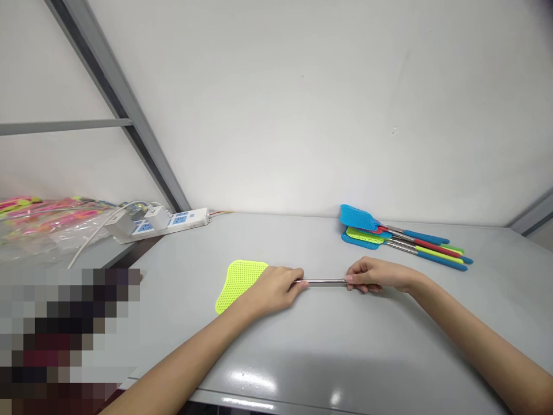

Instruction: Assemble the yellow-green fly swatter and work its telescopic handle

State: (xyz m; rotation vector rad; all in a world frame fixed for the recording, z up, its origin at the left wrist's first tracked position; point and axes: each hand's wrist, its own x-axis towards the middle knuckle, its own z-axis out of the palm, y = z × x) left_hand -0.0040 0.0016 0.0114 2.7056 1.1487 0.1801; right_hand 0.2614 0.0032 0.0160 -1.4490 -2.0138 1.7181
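Observation:
Both hands are on one fly swatter with a yellow-green perforated head [238,281] and a thin metal rod [325,281]. My left hand [279,288] is closed round the rod close to the head and hides part of both. Farther right, my right hand [367,275] pinches the rod between thumb and fingers. A bare stretch of metal shows between the hands. Whatever lies within the right fist is hidden, and no handle of this swatter is visible.
Behind my right hand lies a pile of fly swatters [363,218], blue, red and yellow-green. A white power strip [190,218] with plugs and cables sits at the back left, beside clear plastic bags [56,227] of colourful items. A white wall [302,115] backs the grey table [268,357].

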